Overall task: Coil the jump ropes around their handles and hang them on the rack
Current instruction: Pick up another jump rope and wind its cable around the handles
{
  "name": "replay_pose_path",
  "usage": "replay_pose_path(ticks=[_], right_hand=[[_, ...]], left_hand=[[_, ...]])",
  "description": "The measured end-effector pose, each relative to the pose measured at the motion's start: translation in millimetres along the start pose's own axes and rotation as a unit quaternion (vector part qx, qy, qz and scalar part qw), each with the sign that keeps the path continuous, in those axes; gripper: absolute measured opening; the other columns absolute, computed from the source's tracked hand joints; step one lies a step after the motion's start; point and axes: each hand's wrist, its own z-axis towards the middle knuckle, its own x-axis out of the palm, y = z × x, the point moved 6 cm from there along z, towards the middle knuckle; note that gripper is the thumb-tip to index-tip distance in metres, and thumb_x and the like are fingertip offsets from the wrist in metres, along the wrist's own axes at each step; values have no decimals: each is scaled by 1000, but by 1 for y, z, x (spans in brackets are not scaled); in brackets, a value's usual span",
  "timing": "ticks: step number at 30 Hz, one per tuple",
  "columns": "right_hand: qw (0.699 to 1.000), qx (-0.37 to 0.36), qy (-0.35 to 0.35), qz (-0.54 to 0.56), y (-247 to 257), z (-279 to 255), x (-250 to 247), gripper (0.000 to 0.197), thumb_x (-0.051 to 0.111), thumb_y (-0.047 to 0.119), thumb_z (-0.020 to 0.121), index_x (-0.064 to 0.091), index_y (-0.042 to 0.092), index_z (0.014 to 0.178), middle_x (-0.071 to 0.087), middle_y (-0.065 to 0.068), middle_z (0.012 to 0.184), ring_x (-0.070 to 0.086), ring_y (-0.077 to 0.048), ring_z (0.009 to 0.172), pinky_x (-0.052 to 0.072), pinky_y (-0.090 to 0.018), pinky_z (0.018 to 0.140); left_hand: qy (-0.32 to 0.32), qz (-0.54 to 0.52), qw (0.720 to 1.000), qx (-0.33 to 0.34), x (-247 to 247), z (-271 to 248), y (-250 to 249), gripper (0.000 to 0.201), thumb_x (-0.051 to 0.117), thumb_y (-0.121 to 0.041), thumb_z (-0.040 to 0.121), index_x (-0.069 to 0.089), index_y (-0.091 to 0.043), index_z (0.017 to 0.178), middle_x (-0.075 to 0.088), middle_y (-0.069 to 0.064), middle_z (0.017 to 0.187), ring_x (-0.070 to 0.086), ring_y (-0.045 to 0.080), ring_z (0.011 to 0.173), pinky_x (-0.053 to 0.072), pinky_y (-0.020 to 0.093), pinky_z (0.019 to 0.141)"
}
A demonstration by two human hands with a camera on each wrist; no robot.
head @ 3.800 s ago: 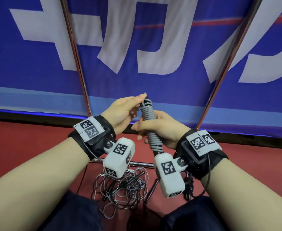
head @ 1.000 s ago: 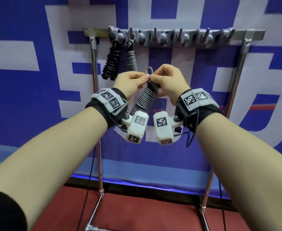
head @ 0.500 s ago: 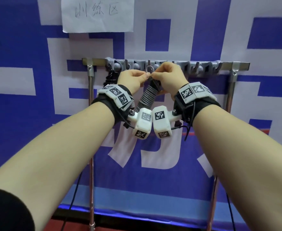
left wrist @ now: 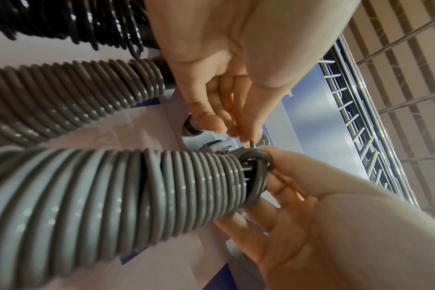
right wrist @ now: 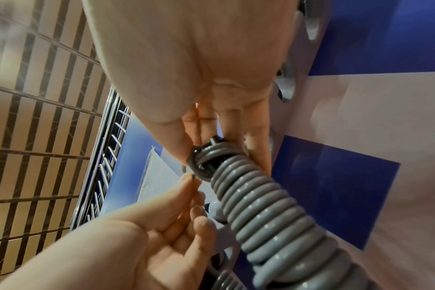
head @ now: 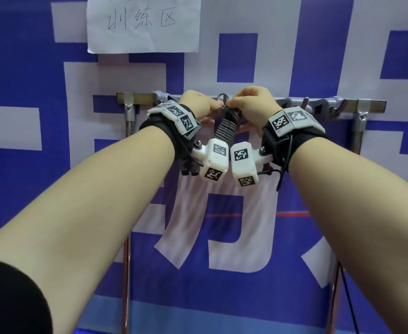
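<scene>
A grey jump rope [head: 225, 131], coiled tight round its handles, hangs slanted between my hands just in front of the rack bar [head: 371, 104]. My left hand [head: 218, 106] pinches the small rope loop [head: 223, 97] that sticks up at the level of the bar. In the left wrist view the left hand [left wrist: 246, 137] pinches that thin loop above the coil [left wrist: 112, 196]. My right hand [head: 231, 106] grips the top end of the bundle. In the right wrist view the right hand [right wrist: 211, 149] holds the coil [right wrist: 261, 206] with thumb and fingers.
Another grey coiled rope [left wrist: 75, 94] and a black one [left wrist: 62, 19] hang on the rack to the left, mostly behind my left wrist in the head view. Free hooks [head: 306, 106] stand to the right. A paper sign [head: 145, 22] is taped on the banner above.
The coiled rope went from low over the floor up to the rack. In the last second both hands lifted it from below the hooks to bar level, loop uppermost.
</scene>
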Motion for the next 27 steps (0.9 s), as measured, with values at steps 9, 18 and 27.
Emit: replay_pose_path(ticks=[9,18,27], right_hand=[[1000,0,22,-17,-10,12,0,20,61,8,87,51,14,71,52,-8,68,56,-21,55,57,-46,57],[995,38,75,-44,-38,-10,-7,20,56,28,96,65,28,114,67,1,99,63,-17,80,58,-39,75],[974,128,160,-97,-62,-83,-11,15,56,12,95,62,14,109,61,-7,102,65,-26,80,56,-47,78]], left_hand=[[20,35,999,14,3,16,11,10,67,-11,87,67,-2,92,61,5,72,55,10,59,44,19,43],[17,50,999,15,9,8,29,10,69,-18,86,70,-9,88,62,1,68,52,8,53,39,20,43],[81,109,991,20,11,-54,50,16,67,-18,87,63,-17,72,57,-8,46,48,-1,37,32,13,36]])
